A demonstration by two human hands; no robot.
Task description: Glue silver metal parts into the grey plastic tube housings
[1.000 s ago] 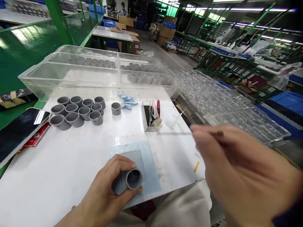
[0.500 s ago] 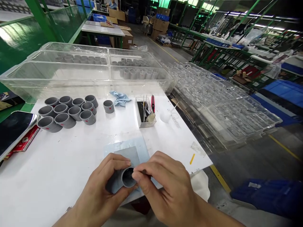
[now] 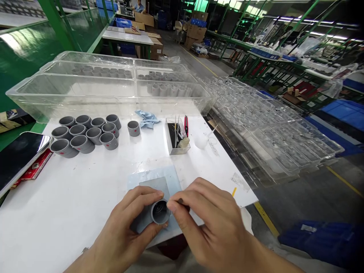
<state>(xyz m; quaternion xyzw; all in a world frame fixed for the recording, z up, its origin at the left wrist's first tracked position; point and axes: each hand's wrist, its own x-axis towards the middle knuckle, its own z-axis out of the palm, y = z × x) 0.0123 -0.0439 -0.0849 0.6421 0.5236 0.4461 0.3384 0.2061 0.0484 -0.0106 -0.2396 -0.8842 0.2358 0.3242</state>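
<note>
My left hand is shut around a short grey plastic sleeve, with its open end facing me. My right hand pinches a thin tool with a dark handle, and the tool's tip is at the sleeve's rim, partly hidden by my fingers. Both hands are over a pale blue mat with a grey square sheet on it. Several matching sleeves stand clustered farther up the white table, with a single sleeve beside them.
A clear acrylic box of thin tools stands beyond my hands, near a blue cloth and a white squeeze bottle. Clear trays hold more sleeves behind. A phone lies left; stacked clear trays sit right.
My right hand has come in from the right side with the thin tool and now sits at the sleeve's open end. My left hand still holds the sleeve, and the view has shifted slightly.
</note>
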